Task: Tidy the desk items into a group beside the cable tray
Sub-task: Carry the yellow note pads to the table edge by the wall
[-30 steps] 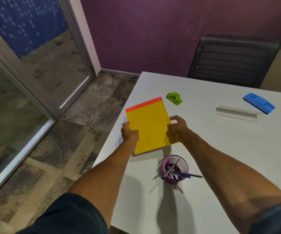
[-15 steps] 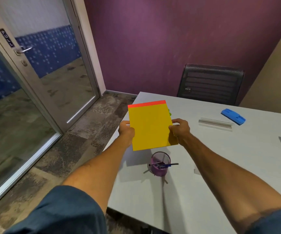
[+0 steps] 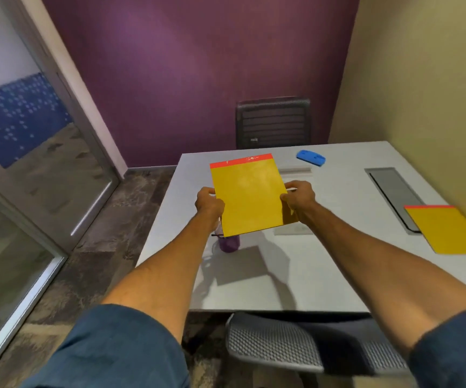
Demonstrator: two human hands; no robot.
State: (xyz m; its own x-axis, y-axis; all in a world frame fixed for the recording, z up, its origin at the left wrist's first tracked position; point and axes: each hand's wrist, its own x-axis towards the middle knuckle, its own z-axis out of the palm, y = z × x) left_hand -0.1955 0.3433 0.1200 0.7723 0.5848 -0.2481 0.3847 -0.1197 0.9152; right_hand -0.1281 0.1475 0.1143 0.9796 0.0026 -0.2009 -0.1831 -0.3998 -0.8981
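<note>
A glass door (image 3: 16, 163) is seen at the far left. The left hand (image 3: 209, 203) is clenched on the left edge of a yellow notepad (image 3: 250, 197) with a red top strip, which is held tilted in the air above the white worktop (image 3: 310, 275). A purple pen holder (image 3: 229, 242) is partly hidden below the pad's lower edge. The pad's right edge is gripped by the right hand (image 3: 299, 198). Farther back, a clear ruler (image 3: 296, 171) and a blue stapler (image 3: 311, 157) are laid. At the right, the cable tray (image 3: 393, 191) is set into the worktop, its near end overlapped by a second yellow notepad (image 3: 450, 229).
</note>
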